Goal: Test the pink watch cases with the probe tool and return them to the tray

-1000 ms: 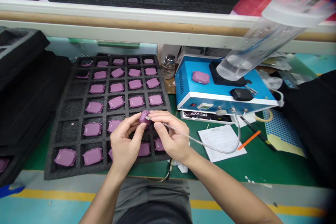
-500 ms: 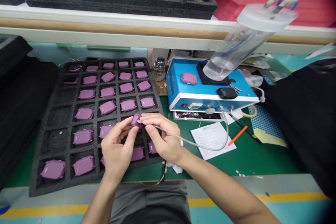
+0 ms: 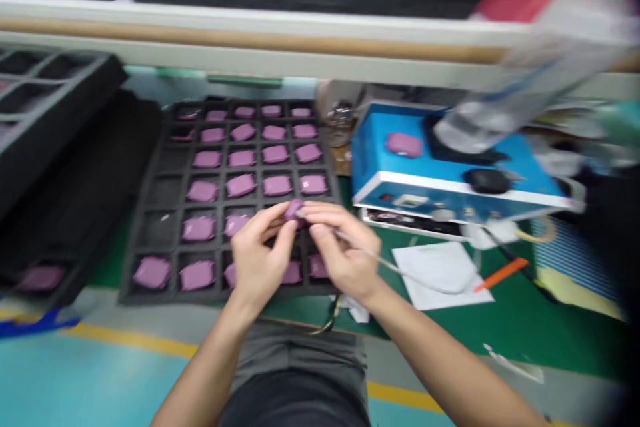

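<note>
The left hand (image 3: 263, 250) pinched a small purple case (image 3: 291, 210) above the black foam tray (image 3: 163, 230); the right hand (image 3: 347, 250), thumb and fingers closed on a thin tube (image 3: 397, 268), held its tip at the case, contact blurred. The tube crossed white paper (image 3: 430, 259).

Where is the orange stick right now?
In the head view, the orange stick is on the right side, at the right edge of the white paper, below the blue box in the picture.
</note>
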{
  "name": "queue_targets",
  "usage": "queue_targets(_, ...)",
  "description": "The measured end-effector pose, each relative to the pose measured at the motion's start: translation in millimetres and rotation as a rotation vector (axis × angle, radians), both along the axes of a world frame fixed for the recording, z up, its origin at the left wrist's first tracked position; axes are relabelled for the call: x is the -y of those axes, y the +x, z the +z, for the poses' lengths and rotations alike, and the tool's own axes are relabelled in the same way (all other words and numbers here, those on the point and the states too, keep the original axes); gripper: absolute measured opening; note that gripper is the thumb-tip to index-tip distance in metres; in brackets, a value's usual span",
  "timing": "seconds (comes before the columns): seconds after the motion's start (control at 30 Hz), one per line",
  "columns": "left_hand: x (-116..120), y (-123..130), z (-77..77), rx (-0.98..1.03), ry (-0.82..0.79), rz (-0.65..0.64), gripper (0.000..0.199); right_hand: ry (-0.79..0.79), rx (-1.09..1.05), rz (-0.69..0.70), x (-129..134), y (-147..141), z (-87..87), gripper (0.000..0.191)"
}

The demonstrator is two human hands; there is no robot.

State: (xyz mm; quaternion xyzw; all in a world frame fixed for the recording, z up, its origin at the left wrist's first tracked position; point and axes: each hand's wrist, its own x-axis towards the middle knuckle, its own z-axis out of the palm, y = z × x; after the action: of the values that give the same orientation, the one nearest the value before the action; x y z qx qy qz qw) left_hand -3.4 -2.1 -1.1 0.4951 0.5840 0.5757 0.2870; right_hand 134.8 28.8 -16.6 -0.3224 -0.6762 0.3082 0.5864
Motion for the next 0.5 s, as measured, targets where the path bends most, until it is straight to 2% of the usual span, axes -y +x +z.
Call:
queue_targets(0.07, 4, -7, 9.7, -0.131, 0.031, 0.006, 0.024, 0.024, -0.023, -0.071, 6, 1, -3.0, 0.015)
queue_targets(0.13, 10, -34, 24.2, -0.368, 0.056, 0.044, 0.028, 0.017, -0.049, -0.148, 8, 0, -7.4, 0.012)
queue_targets(0.23, 27, -99, 51.1, -0.784, -0.054, 0.122, 0.032, -0.029, -0.034, -0.151, 10, -2, -12.9, 0.009)
queue_targets(0.3, 38, -144, 63.9, -0.982, -0.206, 0.093, 0.035, -0.049, -0.026, -0.116, 11, -2, -14.6, 0.010)
queue_targets(0.37, 41, -180, 68.2, -1.051, -0.317, -0.048, 0.035, -0.059, -0.022, -0.096, 11, -2, -15.5, 0.010)
queue_targets(0.43, 37, -203, 67.2, -1.004, -0.364, -0.200, 0.033, -0.065, -0.015, -0.105, 11, -2, -16.1, 0.010)
queue_targets(0.5, 32, -213, 66.6, -0.909, -0.338, -0.209, 0.031, -0.071, -0.010, -0.118, 10, -1, -16.9, 0.011)
